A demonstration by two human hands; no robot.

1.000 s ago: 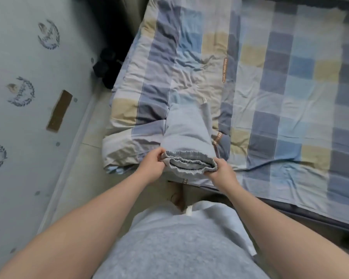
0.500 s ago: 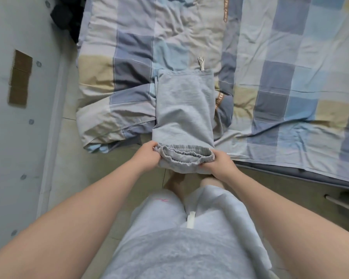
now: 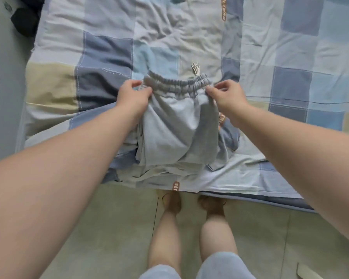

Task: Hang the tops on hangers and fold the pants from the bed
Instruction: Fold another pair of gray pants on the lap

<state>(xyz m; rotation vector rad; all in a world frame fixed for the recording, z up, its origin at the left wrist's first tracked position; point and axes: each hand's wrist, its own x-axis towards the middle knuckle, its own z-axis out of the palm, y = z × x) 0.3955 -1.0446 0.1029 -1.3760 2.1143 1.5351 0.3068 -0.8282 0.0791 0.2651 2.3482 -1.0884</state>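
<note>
Sweatpants (image 3: pixel 175 127), grey ones, sit half-folded on the checked quilt (image 3: pixel 109 47) between the two grips. The left grip (image 3: pixel 134 97) pinches one end of the elastic waistband (image 3: pixel 177 86) and the right grip (image 3: pixel 228 96) pinches the other. My take on doing this fold well: hold both ends level, lay the waistband flat, and tuck in the drawstring (image 3: pixel 195 69) poking out just beyond it. Loads of open quilt ahead of and outside both grips. Behind them the bed edge is near, so the bundle could slide to the floor (image 3: pixel 109 228).
</note>
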